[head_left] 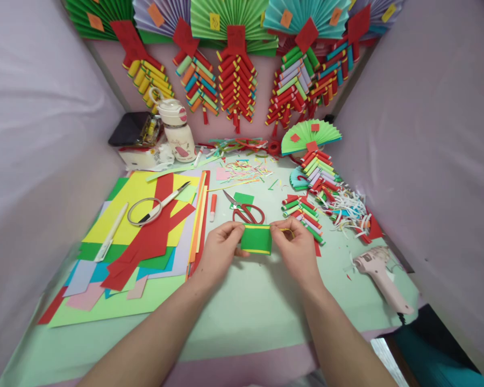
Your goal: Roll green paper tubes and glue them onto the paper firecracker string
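Observation:
Between my two hands is a small green paper rectangle (pixel 257 239) with yellow strips along its top and bottom edges. My left hand (pixel 222 243) pinches its left side between thumb and fingers. At the upper right corner, my right hand (pixel 293 239) is closed on the paper, and a thin yellow paper strip (pixel 287 232) sticks out by its fingers. Just beyond the hands lie red-handled scissors (pixel 248 209), partly over another green paper piece (pixel 245 199). A red-capped glue stick (pixel 213 207) lies to their left.
Stacked coloured paper (pixel 100 236), a tape ring (pixel 144 212) and a craft knife (pixel 115 231) are at left. Rolled-paper firecrackers (pixel 304 215) and a glue gun (pixel 383 279) lie right. A bottle (pixel 179 137) and paper scraps (pixel 246 171) stand behind; fan decorations (pixel 236 64) hang on the wall.

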{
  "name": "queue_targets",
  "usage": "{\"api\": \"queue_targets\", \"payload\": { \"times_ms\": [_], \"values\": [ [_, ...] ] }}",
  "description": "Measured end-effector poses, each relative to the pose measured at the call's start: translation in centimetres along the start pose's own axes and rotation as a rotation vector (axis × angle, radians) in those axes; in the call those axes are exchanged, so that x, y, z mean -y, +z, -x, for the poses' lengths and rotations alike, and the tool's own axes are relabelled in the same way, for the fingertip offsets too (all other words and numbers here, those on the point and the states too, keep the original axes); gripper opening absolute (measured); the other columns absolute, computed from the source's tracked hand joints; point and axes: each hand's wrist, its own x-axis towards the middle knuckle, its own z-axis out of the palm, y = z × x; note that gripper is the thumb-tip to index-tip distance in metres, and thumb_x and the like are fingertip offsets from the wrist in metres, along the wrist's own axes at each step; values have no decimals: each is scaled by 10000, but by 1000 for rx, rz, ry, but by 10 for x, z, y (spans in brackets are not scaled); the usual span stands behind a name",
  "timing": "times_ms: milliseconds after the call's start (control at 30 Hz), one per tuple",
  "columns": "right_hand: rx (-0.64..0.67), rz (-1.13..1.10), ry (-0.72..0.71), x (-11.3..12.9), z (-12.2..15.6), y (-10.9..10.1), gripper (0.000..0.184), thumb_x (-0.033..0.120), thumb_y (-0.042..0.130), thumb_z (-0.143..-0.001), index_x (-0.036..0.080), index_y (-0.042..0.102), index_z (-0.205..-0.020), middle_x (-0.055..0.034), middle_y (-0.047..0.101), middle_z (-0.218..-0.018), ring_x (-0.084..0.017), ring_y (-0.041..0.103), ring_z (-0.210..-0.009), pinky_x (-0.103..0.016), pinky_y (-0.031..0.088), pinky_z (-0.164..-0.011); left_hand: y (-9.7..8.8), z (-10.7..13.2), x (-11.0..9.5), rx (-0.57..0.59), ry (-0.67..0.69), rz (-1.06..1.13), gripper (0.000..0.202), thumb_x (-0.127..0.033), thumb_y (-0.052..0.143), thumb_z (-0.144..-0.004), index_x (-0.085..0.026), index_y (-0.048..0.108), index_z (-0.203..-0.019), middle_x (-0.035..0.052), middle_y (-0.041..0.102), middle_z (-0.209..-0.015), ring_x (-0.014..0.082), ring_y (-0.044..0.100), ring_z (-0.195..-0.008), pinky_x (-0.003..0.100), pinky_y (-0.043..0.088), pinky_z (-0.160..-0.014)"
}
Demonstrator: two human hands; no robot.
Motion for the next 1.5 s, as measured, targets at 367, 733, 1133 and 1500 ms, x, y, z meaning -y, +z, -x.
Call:
{"api": "queue_targets", "payload": {
  "times_ms": [367, 733, 1133, 1500],
  "values": [
    [25, 150, -155, -2, 8, 7, 74, 205, 595, -749, 209, 546, -694, 2, 654, -767, -163, 598, -753, -290, 453, -711, 3, -1, -5, 59, 102, 13, 431, -344, 733, -667, -175, 601, -1041, 17, 641, -817, 148, 614, -780, 242, 468, -676],
    [36, 115, -112, -7, 3, 2, 94, 240, 604, -772, 210, 553, -699, -5, 658, -784, -174, 614, -766, -311, 462, -724, 1, -3, 1, 107, 69, 132, 459, -310, 659, -743, -159, 552, -1163, 77, 715, -924, 195, 654, -868, 307, 476, -784],
    [88, 208, -217, 1, 6, 5, 31, 222, 576, -780, 209, 599, -763, 6, 640, -762, -159, 581, -752, -288, 447, -725, 0, 4, -4, -49, 219, -257, 167, -339, 651, -750, -181, 681, -793, 19, 680, -775, 166, 599, -731, 255, 445, -671],
    [-7, 528, -469, -1, 7, 7, 70, 191, 581, -786, 227, 570, -726, -2, 661, -828, -185, 597, -853, -360, 356, -854, 2, 10, -1, -109, 494, -472, 112, -277, 597, -809, -213, 688, -821, 14, 706, -813, 164, 625, -782, 260, 452, -743]
  ]
}}
